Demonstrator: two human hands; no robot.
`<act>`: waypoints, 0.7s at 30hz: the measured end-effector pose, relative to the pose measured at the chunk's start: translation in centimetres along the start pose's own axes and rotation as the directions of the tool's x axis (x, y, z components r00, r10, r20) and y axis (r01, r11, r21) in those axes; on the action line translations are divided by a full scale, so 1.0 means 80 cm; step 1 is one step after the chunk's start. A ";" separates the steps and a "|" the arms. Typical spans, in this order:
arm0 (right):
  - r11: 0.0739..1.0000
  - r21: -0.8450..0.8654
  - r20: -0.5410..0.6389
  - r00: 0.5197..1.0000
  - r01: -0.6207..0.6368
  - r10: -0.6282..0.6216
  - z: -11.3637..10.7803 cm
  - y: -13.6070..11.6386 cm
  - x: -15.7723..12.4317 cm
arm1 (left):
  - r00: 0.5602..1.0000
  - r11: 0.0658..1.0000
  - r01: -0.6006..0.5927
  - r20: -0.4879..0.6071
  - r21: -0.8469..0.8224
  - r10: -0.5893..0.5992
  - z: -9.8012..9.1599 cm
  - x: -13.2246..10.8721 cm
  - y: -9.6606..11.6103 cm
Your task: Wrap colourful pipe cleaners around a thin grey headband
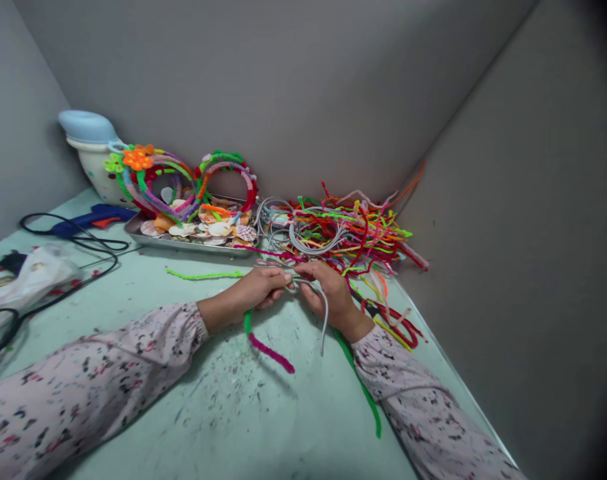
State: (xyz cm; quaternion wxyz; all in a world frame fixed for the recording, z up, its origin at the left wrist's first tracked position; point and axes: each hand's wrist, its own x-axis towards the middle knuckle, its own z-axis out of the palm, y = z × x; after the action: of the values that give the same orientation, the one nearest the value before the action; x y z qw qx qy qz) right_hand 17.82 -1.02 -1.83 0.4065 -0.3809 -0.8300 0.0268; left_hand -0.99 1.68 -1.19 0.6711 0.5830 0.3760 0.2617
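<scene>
Near the middle of the table my left hand [263, 288] is closed, thumb and fingers pinching a grey wire. Out below that hand hangs a length wrapped in green and magenta pipe cleaner [270, 353]. My right hand [330, 293] is closed on the same grey wire [326, 320], whose bare end curves down past its fingers. Between the fingertips the exact grip is partly hidden. A dark green pipe cleaner [366, 387] runs out from under my right wrist. Left of my left hand lies a lime pipe cleaner [203, 275].
A metal tray [193, 248] holds seashells and several wrapped headbands [228, 163]. To its right are a grey wire coil [317, 248] and piled pipe cleaners [368, 227]. Scissors [373, 308] lie by my right wrist. At left are a blue glue gun [86, 220], black cord and lidded container [96, 163].
</scene>
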 end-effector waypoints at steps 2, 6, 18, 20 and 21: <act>1.000 0.019 -0.013 1.000 -0.009 0.009 -0.001 -0.002 0.000 | 1.000 1.000 -0.019 -0.019 -0.011 0.019 -0.001 0.001 -0.001; 1.000 0.025 -0.049 0.999 -0.003 0.005 -0.001 -0.004 -0.001 | 0.997 0.998 -0.053 -0.057 -0.045 0.050 -0.002 0.003 -0.004; 0.993 -0.102 -0.089 0.995 -0.051 0.042 0.003 -0.005 -0.002 | 0.989 0.997 -0.010 -0.147 -0.082 -0.002 0.005 -0.004 0.006; 0.992 -0.109 -0.089 0.995 -0.057 0.048 0.004 -0.006 -0.002 | 0.989 0.995 -0.006 -0.148 -0.097 -0.008 0.006 -0.005 0.008; 0.992 -0.110 -0.092 0.994 -0.064 0.054 0.004 -0.007 -0.002 | 0.989 0.994 -0.012 -0.145 -0.110 -0.004 0.006 -0.005 0.008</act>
State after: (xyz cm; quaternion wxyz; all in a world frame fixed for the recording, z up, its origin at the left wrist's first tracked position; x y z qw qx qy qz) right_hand 17.34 -1.42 -1.99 0.4197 -0.4285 -0.7997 -0.0249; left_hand -0.77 1.20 -0.45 0.6726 0.5252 0.4076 0.3250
